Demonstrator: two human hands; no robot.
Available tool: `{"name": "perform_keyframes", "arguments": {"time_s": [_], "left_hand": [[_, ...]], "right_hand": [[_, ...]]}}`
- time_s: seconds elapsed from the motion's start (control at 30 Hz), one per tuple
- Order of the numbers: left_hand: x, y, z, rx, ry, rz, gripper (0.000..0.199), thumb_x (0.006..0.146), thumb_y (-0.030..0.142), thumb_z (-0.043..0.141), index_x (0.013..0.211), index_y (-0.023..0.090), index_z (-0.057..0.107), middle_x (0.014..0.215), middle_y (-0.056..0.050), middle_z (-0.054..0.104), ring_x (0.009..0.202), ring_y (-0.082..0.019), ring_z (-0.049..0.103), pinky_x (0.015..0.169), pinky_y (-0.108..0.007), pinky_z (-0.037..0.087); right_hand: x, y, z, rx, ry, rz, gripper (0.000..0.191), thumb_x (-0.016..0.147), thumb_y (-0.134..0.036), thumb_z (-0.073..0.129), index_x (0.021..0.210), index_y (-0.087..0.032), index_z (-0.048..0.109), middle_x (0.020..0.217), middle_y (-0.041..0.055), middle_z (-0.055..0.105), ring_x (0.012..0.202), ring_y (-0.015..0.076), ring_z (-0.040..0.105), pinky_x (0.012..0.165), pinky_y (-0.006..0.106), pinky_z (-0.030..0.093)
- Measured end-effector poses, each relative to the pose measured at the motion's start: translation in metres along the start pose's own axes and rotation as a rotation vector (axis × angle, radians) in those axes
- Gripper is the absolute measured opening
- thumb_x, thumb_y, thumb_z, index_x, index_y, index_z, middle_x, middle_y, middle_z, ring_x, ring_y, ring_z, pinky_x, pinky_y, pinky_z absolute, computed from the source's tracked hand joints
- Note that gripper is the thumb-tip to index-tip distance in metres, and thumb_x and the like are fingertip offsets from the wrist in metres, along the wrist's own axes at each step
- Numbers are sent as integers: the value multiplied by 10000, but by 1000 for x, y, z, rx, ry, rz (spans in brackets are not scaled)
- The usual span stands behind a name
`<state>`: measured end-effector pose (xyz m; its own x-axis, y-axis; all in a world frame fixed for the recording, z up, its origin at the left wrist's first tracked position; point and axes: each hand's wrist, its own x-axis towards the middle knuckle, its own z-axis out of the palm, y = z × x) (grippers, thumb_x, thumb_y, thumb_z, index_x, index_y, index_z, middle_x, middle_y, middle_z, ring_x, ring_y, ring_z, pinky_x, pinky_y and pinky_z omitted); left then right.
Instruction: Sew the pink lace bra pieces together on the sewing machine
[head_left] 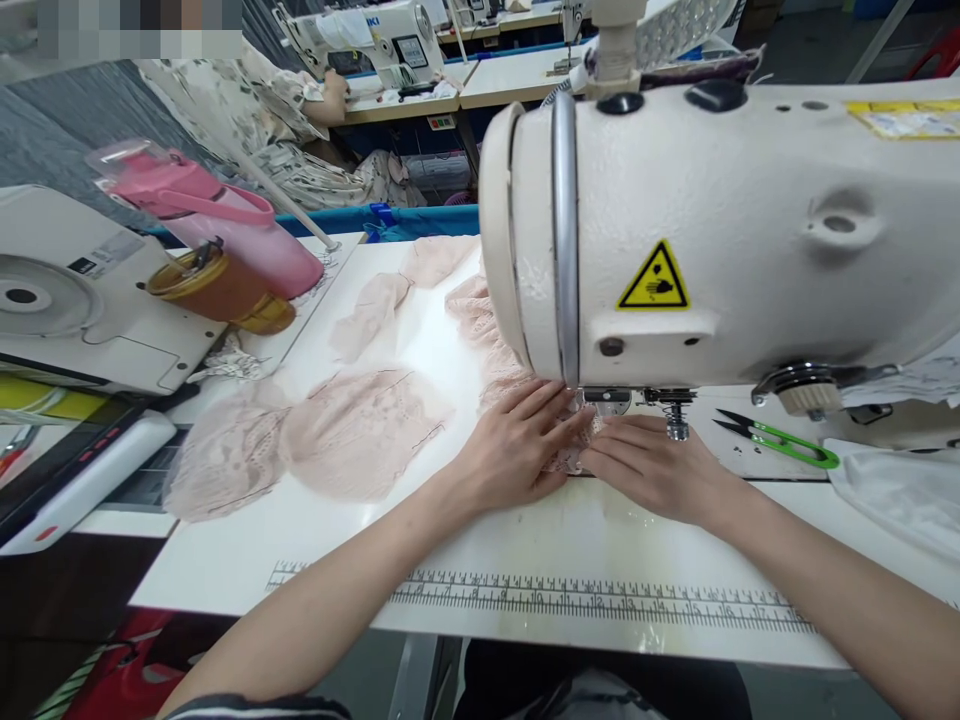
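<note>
Pale pink lace fabric (499, 370) lies under the head of a white sewing machine (712, 230), at its needle area. My left hand (517, 440) rests flat on the lace just left of the needle, fingers stretched forward. My right hand (652, 465) lies on the lace's right side, its fingers straight and pointing left. The hands nearly meet, and the lace between them is mostly covered. The machine head hides part of the needle area. More pink lace pieces, including a rounded one (360, 430), lie spread out on the left of the white table (480, 540).
Green-handled thread snips (787, 445) and white cloth (900, 490) lie right. A pink bottle (247, 230), an amber cup (217, 285) and another machine (82, 300) stand left. A printed ruler (525, 595) runs along the front edge. Another person's hand (334, 97) is at a machine behind.
</note>
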<state>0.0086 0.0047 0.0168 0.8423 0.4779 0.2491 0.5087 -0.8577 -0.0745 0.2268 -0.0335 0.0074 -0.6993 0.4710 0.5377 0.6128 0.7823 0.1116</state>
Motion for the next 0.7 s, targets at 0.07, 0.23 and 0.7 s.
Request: {"name": "perform_keyframes", "arguments": {"time_s": [0.07,0.23,0.7], "left_hand": [[-1,0,0,-3,-9,-5,516,868,349,509,1348,161,540,1275,-103,624,1264,-291,509,1060,-445,407],[-2,-1,0,-11,-26,-16,513,888,365,496,1365,178,522,1275,-102,621,1260,-288,508,1071,-460,394],[-2,-2,-1,-10,2,5,491,908,355,498,1369,186,514,1319,-117,587,1295,-311,480,1079,-499,391]], "right_hand": [[1,2,-4,-64,7,-17,262,902,-22,462,847,-195,651,783,-18,689,838,117,621,578,247,413],[3,2,-11,-150,7,13,355,908,5,374,854,-207,653,811,-32,699,794,115,598,527,304,308],[2,11,-3,-91,-64,74,239,982,-176,383,859,-217,584,750,-12,656,770,102,578,596,234,388]]}}
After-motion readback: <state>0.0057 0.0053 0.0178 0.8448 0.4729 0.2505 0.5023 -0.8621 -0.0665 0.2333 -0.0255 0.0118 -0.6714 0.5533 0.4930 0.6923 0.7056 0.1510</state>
